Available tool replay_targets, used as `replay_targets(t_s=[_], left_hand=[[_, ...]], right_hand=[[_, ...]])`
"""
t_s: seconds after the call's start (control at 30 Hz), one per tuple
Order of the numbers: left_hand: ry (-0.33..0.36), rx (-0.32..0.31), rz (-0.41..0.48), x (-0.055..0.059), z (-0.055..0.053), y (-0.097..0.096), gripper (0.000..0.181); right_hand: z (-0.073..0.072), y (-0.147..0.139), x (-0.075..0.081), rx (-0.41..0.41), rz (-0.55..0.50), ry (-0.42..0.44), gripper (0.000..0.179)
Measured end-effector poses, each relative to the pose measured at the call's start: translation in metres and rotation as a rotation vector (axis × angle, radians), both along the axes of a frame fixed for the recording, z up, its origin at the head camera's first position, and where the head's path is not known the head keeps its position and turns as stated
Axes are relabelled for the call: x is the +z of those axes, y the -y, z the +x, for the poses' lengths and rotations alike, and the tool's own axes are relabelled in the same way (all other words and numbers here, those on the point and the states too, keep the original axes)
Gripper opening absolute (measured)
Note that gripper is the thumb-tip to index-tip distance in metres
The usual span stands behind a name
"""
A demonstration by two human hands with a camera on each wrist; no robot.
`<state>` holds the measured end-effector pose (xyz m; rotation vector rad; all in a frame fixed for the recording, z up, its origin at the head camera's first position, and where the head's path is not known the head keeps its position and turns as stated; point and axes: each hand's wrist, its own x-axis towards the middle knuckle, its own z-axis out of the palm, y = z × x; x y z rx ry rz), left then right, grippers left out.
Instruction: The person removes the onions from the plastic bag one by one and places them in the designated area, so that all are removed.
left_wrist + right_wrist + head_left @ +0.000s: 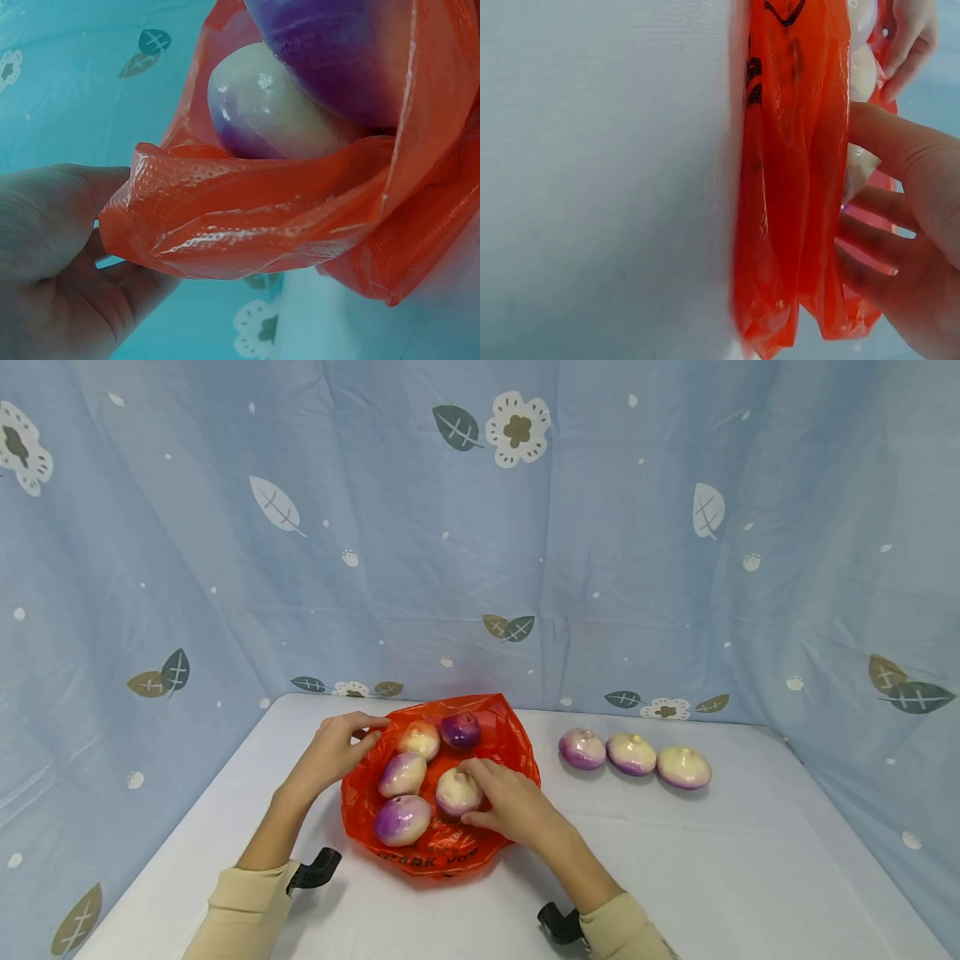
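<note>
A red plastic bag (450,700) lies spread open on the table with several glossy purple-and-white onions inside. My left hand (334,750) is at the bag's left rim; in the left wrist view its thumb (90,184) and fingers pinch the bag's edge. Inside the bag, at the right, my right hand (517,802) holds a pale onion (457,792), thumb on the near side and fingers over the far side. Left of that onion sit two purple-and-white onions (402,820), with a yellowish onion (418,740) and a dark purple onion (461,730) behind.
Three more onions (632,754) stand in a row on the white table (720,860), right of the bag. A blue patterned curtain (420,543) hangs behind and at both sides. Black wrist mounts (315,868) sit at both sleeves.
</note>
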<state>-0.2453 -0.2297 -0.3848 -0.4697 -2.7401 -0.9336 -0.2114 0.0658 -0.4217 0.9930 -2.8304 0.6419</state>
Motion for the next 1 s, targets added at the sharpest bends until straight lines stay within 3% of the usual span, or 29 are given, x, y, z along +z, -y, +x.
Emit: replay_targets(t_s=[0.27,0.7,1.0], left_hand=[[0.003,0.002,0.000,0.000,0.000,0.000,0.026],[-0.004,0.002,-0.005,0.000,0.000,0.001,0.026],[0.009,0.002,0.003,0.000,0.001,0.001,0.027]], right_hand=[[0.004,-0.013,0.008,-0.020,-0.056,-0.020,0.061],[0.014,-0.041,0.034,-0.111,-0.087,-0.035,0.064],[0.019,-0.063,0.041,-0.104,-0.089,-0.128,0.063]])
